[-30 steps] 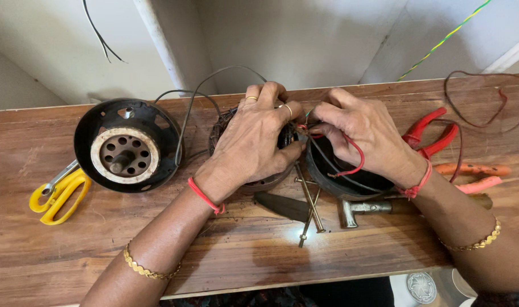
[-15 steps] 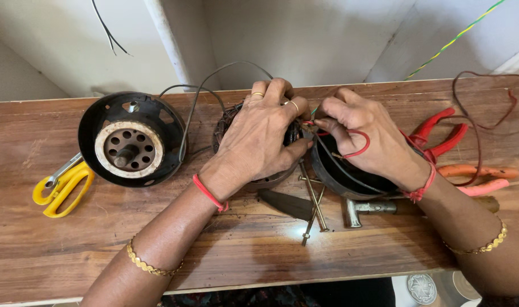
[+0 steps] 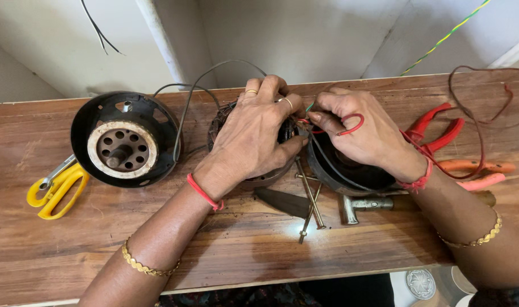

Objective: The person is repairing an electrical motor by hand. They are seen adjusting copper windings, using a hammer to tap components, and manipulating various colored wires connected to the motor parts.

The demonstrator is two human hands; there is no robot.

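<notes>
At the centre of the frame, a thin red insulated wire (image 3: pixel 350 124) looped up between the two hands, pinched in the right hand (image 3: pixel 364 142), whose fingers were clamped together on it just above a dark round metal motor shell (image 3: pixel 350 173). The left hand (image 3: pixel 256 136) lay spread over a round wound motor core (image 3: pixel 254 176) beside that shell, fingers curled down onto its far edge, apparently to steady it while the wire was worked (what lay under the palm was hidden). Below the hands lay long metal bolts (image 3: pixel 310 202) and a small hammer (image 3: pixel 364 203), within easy reach. At the left stood a black round motor housing with a pale perforated hub (image 3: pixel 123 142), and lower left of it yellow-handled scissors (image 3: pixel 55 185). At the right lay red-handled pliers (image 3: pixel 436 128). All rested on a brown wooden bench (image 3: pixel 100 250).
</notes>
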